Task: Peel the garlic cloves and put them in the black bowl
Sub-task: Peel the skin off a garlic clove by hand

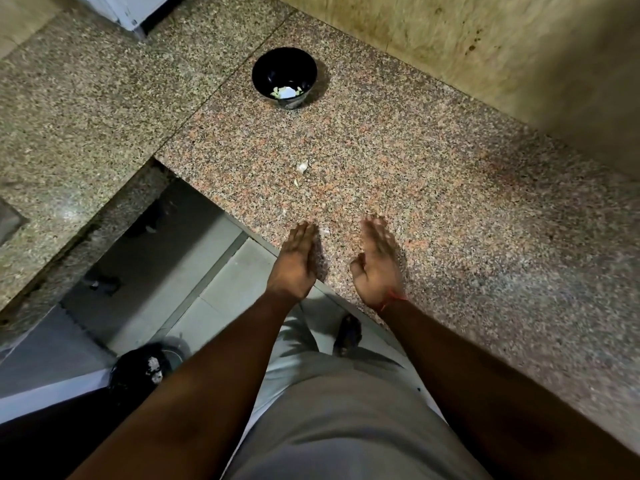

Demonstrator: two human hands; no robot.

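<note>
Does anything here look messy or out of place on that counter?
A little. A few pale scraps, likely garlic skin, lie loose on the granite counter between the black bowl and the hands. Another bit sits near the left hand. Both hands are open and hold nothing; the right hand is blurred.

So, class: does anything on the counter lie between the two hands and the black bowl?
Only small pale scraps on the granite counter between the left hand, right hand and black bowl; nothing blocks the way.
</note>
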